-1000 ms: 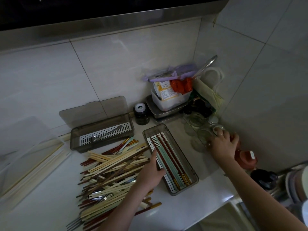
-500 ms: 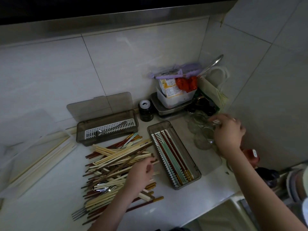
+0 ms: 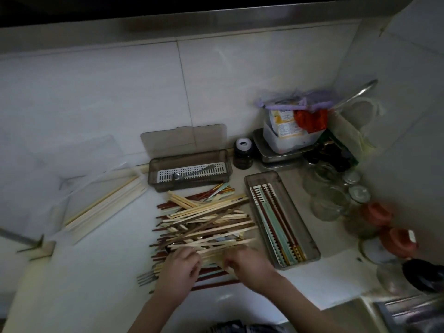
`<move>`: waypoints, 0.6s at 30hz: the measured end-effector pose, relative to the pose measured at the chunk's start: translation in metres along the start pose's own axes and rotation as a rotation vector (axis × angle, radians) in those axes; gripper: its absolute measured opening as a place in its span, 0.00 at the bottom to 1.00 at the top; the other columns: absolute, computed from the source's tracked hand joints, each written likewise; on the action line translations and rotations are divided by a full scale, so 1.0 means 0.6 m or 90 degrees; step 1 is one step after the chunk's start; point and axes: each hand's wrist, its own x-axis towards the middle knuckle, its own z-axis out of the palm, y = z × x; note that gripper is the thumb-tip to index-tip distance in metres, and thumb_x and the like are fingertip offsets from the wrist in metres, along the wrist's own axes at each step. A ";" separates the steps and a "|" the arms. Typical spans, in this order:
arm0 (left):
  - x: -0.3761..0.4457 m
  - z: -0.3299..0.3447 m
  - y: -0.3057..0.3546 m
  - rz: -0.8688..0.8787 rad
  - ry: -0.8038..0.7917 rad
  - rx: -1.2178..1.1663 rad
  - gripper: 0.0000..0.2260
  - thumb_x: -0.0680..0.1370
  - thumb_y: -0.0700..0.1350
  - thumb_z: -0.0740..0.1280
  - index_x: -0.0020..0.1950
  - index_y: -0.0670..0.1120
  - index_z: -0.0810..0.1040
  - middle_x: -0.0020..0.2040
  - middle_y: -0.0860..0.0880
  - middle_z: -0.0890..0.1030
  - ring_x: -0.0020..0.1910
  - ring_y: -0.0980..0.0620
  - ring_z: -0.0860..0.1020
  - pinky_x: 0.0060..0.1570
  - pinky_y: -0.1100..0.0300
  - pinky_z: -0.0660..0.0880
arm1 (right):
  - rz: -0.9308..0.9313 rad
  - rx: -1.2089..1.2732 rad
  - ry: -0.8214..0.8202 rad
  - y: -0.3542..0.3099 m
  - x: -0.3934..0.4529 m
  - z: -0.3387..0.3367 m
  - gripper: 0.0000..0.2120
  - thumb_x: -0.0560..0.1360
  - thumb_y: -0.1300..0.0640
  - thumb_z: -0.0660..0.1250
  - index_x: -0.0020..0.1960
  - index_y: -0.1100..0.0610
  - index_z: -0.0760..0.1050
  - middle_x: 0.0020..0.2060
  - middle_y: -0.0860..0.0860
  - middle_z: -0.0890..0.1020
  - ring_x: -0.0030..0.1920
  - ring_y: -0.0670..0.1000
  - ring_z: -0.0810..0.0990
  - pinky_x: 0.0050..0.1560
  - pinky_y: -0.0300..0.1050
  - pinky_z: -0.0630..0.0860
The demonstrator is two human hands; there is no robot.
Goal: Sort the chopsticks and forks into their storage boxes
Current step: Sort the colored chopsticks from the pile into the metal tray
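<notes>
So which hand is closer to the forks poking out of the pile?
The left hand. It sits right beside the metal forks, whose prongs stick out at the near left edge of the chopstick pile. The right hand is farther off, on the pile's other side.

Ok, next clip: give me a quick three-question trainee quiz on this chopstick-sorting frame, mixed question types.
1. True or false: both hands are at the near end of the loose chopstick pile.
2. Multiple choice: the grey box right of the pile holds
A) forks only
B) coloured chopsticks laid lengthwise
C) glass jars
3. Short answer: what lies on the white slotted tray of the box against the wall?

Key
1. True. The left hand and right hand are both at the pile's near end; motion blur hides each grip.
2. B.
3. A metal utensil, its type unclear. The lid stands open behind it.
</notes>
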 end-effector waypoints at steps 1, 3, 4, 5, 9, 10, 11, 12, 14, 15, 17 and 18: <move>-0.010 0.005 -0.004 0.013 -0.003 -0.002 0.07 0.66 0.45 0.72 0.38 0.53 0.76 0.42 0.56 0.76 0.43 0.55 0.76 0.41 0.58 0.77 | 0.008 -0.001 -0.042 -0.002 -0.003 0.013 0.11 0.75 0.61 0.59 0.53 0.53 0.77 0.54 0.53 0.79 0.56 0.54 0.76 0.50 0.45 0.72; -0.027 0.013 -0.007 0.039 -0.005 0.020 0.05 0.66 0.53 0.66 0.40 0.55 0.75 0.44 0.57 0.75 0.46 0.57 0.73 0.42 0.60 0.77 | 0.003 0.015 -0.070 -0.002 -0.008 0.031 0.11 0.72 0.61 0.61 0.53 0.55 0.75 0.56 0.55 0.77 0.59 0.57 0.73 0.50 0.45 0.71; -0.032 0.015 -0.008 0.045 -0.006 0.043 0.08 0.64 0.55 0.64 0.41 0.56 0.74 0.45 0.57 0.74 0.47 0.58 0.71 0.43 0.62 0.76 | 0.005 0.017 -0.080 -0.002 -0.010 0.035 0.11 0.71 0.59 0.63 0.54 0.55 0.74 0.57 0.56 0.76 0.59 0.58 0.73 0.51 0.46 0.71; -0.036 0.014 -0.007 0.047 -0.008 0.062 0.10 0.63 0.57 0.65 0.42 0.57 0.73 0.46 0.58 0.73 0.48 0.58 0.69 0.43 0.63 0.75 | 0.004 -0.006 -0.081 0.000 -0.011 0.041 0.14 0.69 0.55 0.67 0.54 0.53 0.74 0.57 0.55 0.76 0.59 0.57 0.74 0.52 0.46 0.72; -0.035 0.015 -0.007 0.053 -0.018 0.082 0.22 0.57 0.57 0.75 0.45 0.58 0.71 0.49 0.58 0.70 0.50 0.57 0.68 0.47 0.61 0.75 | 0.022 -0.141 -0.047 0.001 -0.010 0.075 0.34 0.49 0.33 0.73 0.51 0.43 0.71 0.48 0.47 0.78 0.49 0.50 0.75 0.42 0.43 0.78; -0.034 0.016 -0.008 0.052 -0.015 0.085 0.22 0.57 0.56 0.77 0.45 0.58 0.70 0.49 0.58 0.69 0.50 0.57 0.68 0.47 0.61 0.75 | 0.007 -0.154 -0.040 -0.002 -0.011 0.080 0.31 0.50 0.33 0.73 0.49 0.43 0.71 0.48 0.47 0.77 0.50 0.50 0.73 0.43 0.43 0.76; -0.032 0.017 -0.008 0.053 -0.006 0.088 0.22 0.57 0.56 0.78 0.44 0.58 0.71 0.49 0.58 0.69 0.50 0.57 0.68 0.46 0.60 0.75 | -0.029 -0.168 -0.020 -0.004 -0.012 0.082 0.25 0.54 0.37 0.72 0.47 0.44 0.72 0.48 0.47 0.76 0.50 0.50 0.72 0.46 0.43 0.73; -0.031 0.016 -0.007 0.053 0.000 0.091 0.22 0.56 0.55 0.78 0.44 0.58 0.72 0.48 0.58 0.69 0.49 0.57 0.68 0.46 0.60 0.75 | -0.067 -0.185 0.007 -0.006 -0.013 0.085 0.17 0.59 0.41 0.69 0.45 0.46 0.74 0.48 0.48 0.76 0.50 0.51 0.72 0.48 0.44 0.69; -0.029 0.014 -0.002 0.048 0.010 0.093 0.21 0.56 0.55 0.79 0.43 0.57 0.73 0.47 0.57 0.71 0.48 0.56 0.68 0.45 0.60 0.75 | -0.087 -0.223 0.024 -0.006 -0.013 0.091 0.10 0.65 0.49 0.61 0.42 0.49 0.78 0.47 0.49 0.78 0.49 0.51 0.72 0.47 0.45 0.63; -0.029 0.015 -0.002 0.046 0.019 0.092 0.21 0.55 0.54 0.80 0.42 0.56 0.74 0.47 0.56 0.71 0.48 0.56 0.69 0.44 0.60 0.75 | -0.093 -0.242 0.014 -0.005 -0.010 0.096 0.12 0.66 0.51 0.58 0.42 0.49 0.79 0.46 0.49 0.79 0.49 0.52 0.72 0.47 0.45 0.63; -0.028 0.016 -0.002 0.034 0.038 0.073 0.20 0.55 0.52 0.80 0.40 0.55 0.74 0.46 0.56 0.72 0.47 0.56 0.68 0.43 0.60 0.75 | -0.099 -0.280 0.000 -0.006 -0.006 0.101 0.15 0.67 0.54 0.55 0.42 0.52 0.81 0.45 0.50 0.81 0.47 0.52 0.76 0.48 0.45 0.68; -0.028 0.017 -0.003 0.017 0.042 0.049 0.20 0.56 0.51 0.80 0.40 0.55 0.74 0.45 0.55 0.72 0.47 0.56 0.69 0.42 0.59 0.75 | -0.109 -0.298 0.001 -0.008 -0.005 0.100 0.16 0.67 0.55 0.54 0.43 0.53 0.81 0.44 0.51 0.82 0.46 0.52 0.78 0.47 0.45 0.72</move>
